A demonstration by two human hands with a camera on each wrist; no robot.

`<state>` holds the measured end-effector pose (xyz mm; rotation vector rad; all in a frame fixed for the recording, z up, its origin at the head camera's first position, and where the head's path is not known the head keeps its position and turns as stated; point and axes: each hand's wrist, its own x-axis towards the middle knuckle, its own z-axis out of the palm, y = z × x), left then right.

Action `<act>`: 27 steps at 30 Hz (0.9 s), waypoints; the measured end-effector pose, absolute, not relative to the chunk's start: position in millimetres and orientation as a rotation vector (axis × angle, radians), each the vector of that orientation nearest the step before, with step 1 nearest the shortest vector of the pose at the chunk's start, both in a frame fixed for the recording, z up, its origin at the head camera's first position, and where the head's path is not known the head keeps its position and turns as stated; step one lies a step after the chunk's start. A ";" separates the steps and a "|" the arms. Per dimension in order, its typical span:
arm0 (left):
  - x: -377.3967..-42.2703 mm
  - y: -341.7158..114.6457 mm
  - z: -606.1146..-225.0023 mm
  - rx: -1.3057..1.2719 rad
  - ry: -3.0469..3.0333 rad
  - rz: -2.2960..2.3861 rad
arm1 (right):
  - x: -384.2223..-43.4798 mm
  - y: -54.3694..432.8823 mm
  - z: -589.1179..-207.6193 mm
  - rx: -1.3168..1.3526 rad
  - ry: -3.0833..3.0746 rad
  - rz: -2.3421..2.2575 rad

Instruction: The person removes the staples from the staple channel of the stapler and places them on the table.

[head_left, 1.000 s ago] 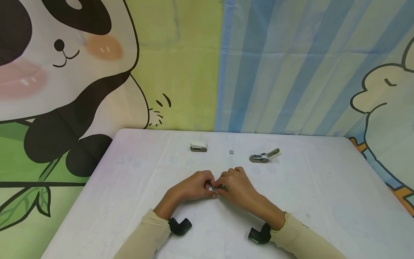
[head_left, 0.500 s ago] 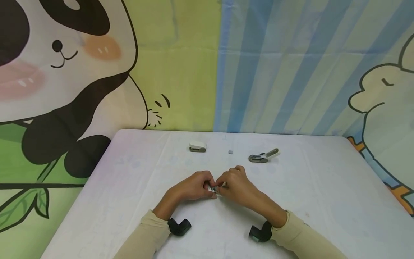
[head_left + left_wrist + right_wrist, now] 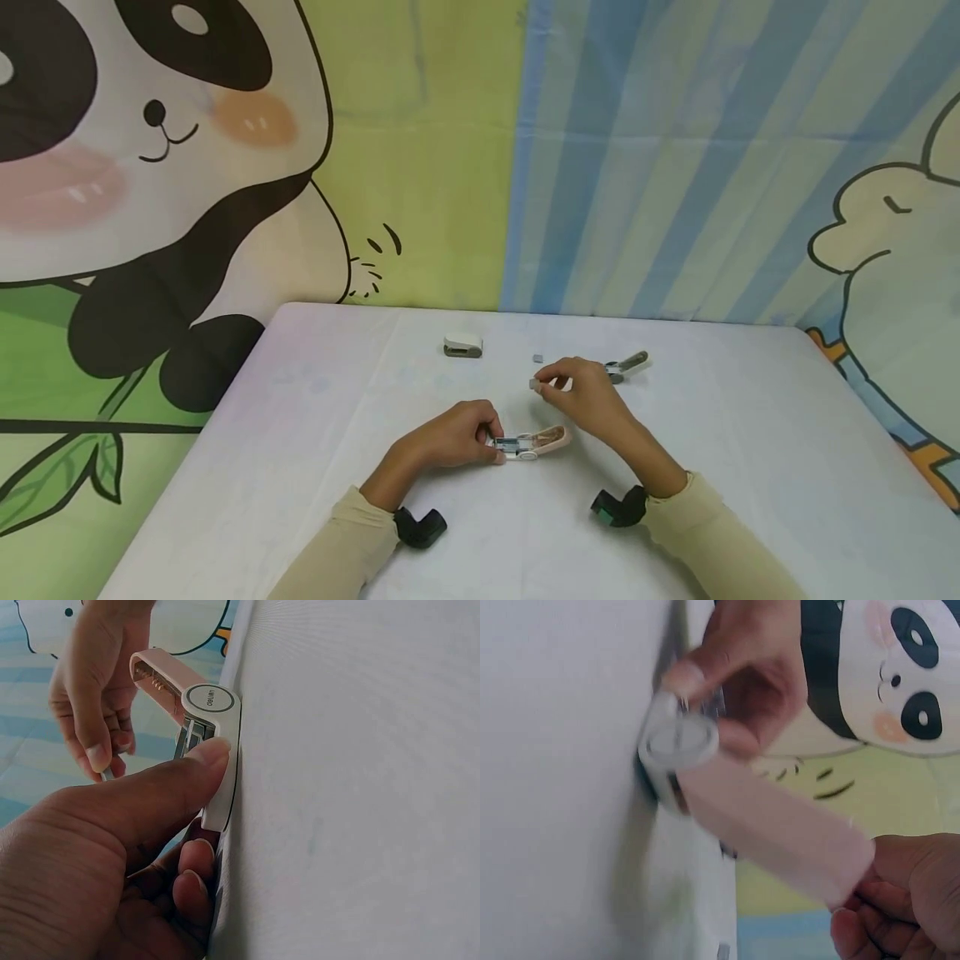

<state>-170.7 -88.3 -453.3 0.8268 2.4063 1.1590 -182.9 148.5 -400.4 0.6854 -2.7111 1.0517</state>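
In the head view my left hand (image 3: 453,433) holds the front of a pink and white stapler (image 3: 551,439) on the table. Its pink top is swung up and back, baring the metal channel. In the left wrist view the left thumb presses along the side of the stapler's white base (image 3: 217,780). My right hand (image 3: 588,396) is raised beyond the stapler, apart from it, with a small grey block of staples (image 3: 533,384) pinched between thumb and fingertip. In the right wrist view the pink top (image 3: 780,825) covers part of that hand.
A second small grey block of staples (image 3: 537,358) lies at the back of the white table (image 3: 360,375). To its left sits a closed white and grey stapler (image 3: 462,345). Another stapler (image 3: 630,362), opened, stands to the right, partly behind my right hand.
My right hand has moved from the stapler's channel up and to the right, carrying the small block of staples. The opened pink top now shows. My left hand stays on the stapler.
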 end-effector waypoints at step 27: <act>-169.6 -87.2 -451.4 0.809 2.414 1.154 | -231.4 161.3 -436.2 0.418 -2.938 1.210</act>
